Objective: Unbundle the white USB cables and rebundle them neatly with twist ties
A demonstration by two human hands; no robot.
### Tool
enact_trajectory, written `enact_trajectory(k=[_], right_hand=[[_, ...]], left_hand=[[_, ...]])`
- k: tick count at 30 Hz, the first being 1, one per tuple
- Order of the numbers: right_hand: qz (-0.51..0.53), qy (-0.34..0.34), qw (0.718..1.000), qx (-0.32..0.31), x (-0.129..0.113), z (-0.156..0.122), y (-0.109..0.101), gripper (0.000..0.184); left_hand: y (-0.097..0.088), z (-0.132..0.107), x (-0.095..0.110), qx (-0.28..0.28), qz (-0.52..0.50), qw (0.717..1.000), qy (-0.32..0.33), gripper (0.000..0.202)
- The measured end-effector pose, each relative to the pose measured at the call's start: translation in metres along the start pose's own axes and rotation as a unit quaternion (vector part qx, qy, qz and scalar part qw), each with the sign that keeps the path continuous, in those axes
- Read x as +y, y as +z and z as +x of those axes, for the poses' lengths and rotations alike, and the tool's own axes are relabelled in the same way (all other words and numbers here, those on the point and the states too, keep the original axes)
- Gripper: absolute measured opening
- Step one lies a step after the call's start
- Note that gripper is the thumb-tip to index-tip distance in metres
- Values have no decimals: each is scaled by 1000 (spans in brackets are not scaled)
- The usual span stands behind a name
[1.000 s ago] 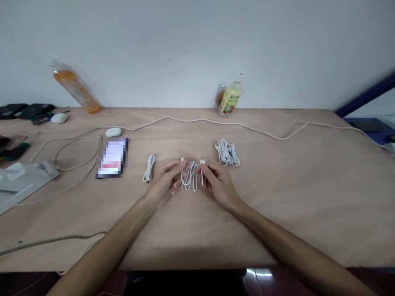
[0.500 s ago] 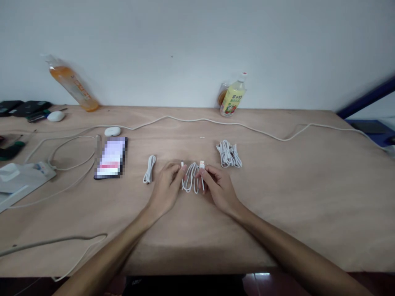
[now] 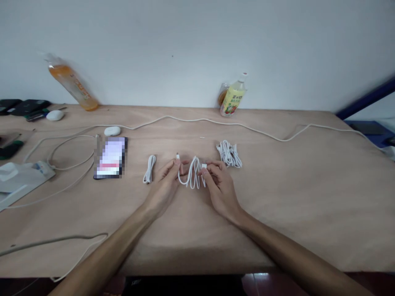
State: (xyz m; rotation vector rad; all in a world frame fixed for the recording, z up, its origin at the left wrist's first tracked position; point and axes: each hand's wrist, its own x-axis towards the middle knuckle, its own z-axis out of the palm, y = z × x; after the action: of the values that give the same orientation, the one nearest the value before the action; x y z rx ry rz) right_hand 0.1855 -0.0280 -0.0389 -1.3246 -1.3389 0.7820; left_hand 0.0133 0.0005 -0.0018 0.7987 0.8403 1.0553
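A white USB cable hangs in loose loops between my two hands. My left hand pinches it just behind the small plug at one end, which points up and away. With thumb and fingers, my right hand grips the wider USB plug at the other end. Left of my left hand lies a folded white cable. Beyond my right hand rests a bunch of bundled white cables, its near edge close to my fingers.
A phone and a white earbud case lie to the left. A long white cord crosses the table's back. Against the wall lean an orange bottle and a yellow-labelled bottle. A white box sits far left.
My left hand has moved slightly left with the small plug, drawing that end away from the loops. My right hand has tilted its plug a little. The loops sit slightly higher.
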Motion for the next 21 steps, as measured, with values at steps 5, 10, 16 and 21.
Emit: enact_trajectory(k=[5, 10, 16, 21], right_hand=[[87, 0, 996, -15, -4, 5, 1, 38], [239, 46, 968, -69, -8, 6, 4, 41], [273, 96, 955, -71, -10, 5, 7, 43], [320, 133, 934, -83, -17, 4, 6, 43]], left_hand=[[3, -1, 4, 8, -20, 1000, 9, 49], [0, -1, 2, 6, 4, 1000, 29, 43], [1, -5, 1, 9, 156, 984, 84, 30], [1, -6, 3, -3, 208, 973, 101, 25]])
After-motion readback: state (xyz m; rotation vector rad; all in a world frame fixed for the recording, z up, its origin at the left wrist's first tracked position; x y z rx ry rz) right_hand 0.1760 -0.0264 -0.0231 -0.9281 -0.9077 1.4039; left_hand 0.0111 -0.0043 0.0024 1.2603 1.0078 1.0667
